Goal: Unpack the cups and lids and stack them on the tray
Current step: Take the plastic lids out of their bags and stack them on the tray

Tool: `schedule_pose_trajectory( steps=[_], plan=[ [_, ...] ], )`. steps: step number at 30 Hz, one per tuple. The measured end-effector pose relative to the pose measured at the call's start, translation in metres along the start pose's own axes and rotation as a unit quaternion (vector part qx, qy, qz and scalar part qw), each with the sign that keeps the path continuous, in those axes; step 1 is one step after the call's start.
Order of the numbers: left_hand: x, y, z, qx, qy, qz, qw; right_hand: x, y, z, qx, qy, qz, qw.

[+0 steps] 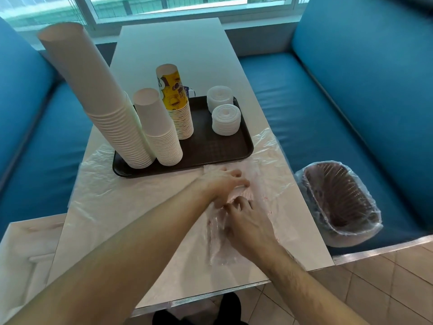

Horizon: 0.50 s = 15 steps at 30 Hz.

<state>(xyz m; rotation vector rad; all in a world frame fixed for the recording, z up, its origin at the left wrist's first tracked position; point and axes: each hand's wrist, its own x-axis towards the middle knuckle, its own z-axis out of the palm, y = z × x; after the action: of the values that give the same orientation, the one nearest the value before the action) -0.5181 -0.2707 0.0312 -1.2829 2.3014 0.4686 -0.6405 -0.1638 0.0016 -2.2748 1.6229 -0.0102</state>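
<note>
A dark brown tray (210,151) on the white table holds a tall stack of white cups (98,97), a shorter white stack (159,130), a stack of yellow printed cups (177,104) and two piles of white lids (220,98) (226,119). In front of the tray lies crumpled clear plastic wrapping (253,184). My left hand (222,184) and my right hand (246,227) are both on this wrapping with fingers curled, gathering it between them.
More clear plastic sheet (98,184) lies flat under and around the tray. A brown bin lined with a clear bag (339,202) stands on the blue bench at right. The table's near edge (210,299) runs just below my arms.
</note>
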Motion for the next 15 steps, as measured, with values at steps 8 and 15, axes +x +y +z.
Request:
schedule_pose_trajectory(
  steps=[8,15],
  plan=[
    [0.002,-0.001,-0.009,0.055,-0.092,-0.025,0.994,-0.006,-0.01,-0.021,0.0,-0.078,0.027,0.997],
    [0.011,0.001,-0.005,0.077,-0.101,-0.048,0.991,-0.006,-0.015,-0.002,0.009,-0.095,0.069,0.993]
  ],
)
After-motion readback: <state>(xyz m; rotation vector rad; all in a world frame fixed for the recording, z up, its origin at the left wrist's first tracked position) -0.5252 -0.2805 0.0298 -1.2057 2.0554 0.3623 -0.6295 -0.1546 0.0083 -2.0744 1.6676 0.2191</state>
